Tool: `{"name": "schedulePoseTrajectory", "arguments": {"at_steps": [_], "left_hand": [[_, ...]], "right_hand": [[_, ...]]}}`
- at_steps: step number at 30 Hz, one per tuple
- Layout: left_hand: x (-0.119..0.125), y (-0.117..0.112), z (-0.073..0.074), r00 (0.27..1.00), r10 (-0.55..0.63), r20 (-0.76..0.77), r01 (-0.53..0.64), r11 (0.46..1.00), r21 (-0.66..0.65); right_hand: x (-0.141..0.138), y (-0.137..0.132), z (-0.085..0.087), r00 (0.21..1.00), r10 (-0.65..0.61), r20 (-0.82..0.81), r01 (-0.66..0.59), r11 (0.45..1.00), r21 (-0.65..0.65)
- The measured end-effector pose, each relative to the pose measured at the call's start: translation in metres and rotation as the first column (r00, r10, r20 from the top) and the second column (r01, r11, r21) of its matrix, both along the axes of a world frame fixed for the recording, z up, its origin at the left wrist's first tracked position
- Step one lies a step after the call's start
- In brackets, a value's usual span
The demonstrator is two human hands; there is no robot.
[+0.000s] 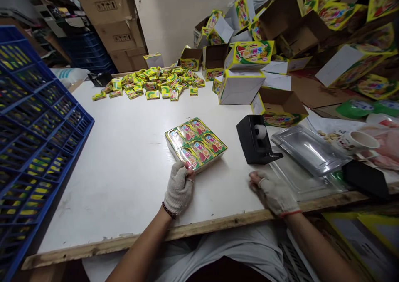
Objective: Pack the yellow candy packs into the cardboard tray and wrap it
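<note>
A flat block of several small green and yellow boxes (204,142), bundled under clear shiny plastic, rests on the white table. At its near corner, my left hand (178,188), in a grey knit glove with bare fingertips, is closed on it. My right hand (276,192), gloved the same way, hovers over the near table edge, blurred by motion. Its fingers look curled together; whether anything is between them is hidden. Just beyond it stands a black tape dispenser (254,142) with a roll of clear tape.
Loose small boxes (162,82) lie heaped at the back. Open display cartons (243,84) pile up at the right rear. Clear plastic trays (311,149) and a paper cup (357,142) sit at right. A blue crate (73,142) borders the left; a wooden strip (199,230) edges the table.
</note>
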State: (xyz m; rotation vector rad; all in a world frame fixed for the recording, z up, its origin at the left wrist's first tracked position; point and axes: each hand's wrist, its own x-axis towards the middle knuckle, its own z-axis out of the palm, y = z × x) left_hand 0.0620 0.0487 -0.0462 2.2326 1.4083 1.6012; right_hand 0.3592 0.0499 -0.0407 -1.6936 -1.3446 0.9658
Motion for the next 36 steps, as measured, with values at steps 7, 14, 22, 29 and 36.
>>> {"name": "schedulePoseTrajectory", "arguments": {"at_steps": [7, 14, 22, 29, 36], "left_hand": [[0.0, -0.004, 0.0, 1.0, 0.006, -0.008, -0.006, 1.0, -0.026], [-0.005, -0.001, -0.011, 0.993, -0.047, -0.107, 0.044, 0.999, -0.029], [0.011, -0.001, 0.006, 0.982, 0.088, -0.169, -0.116, 0.98, -0.164], [0.025, 0.008, -0.005, 0.959, 0.21, -0.189, -0.235, 0.965, -0.117], [-0.003, -0.006, -0.013, 0.995, 0.074, -0.069, -0.078, 0.996, -0.047]], "right_hand": [[-0.107, 0.007, 0.036, 0.886, 0.386, -0.256, -0.402, 0.916, -0.013], [-0.131, 0.023, 0.029, 0.884, 0.384, -0.266, -0.413, 0.908, -0.064], [-0.132, 0.025, 0.009, 0.935, 0.347, -0.071, -0.354, 0.927, -0.128], [-0.091, 0.012, -0.005, 0.954, 0.274, 0.122, -0.266, 0.961, -0.08], [-0.083, 0.074, 0.001, 0.904, 0.048, 0.425, -0.187, 0.939, 0.29]]}}
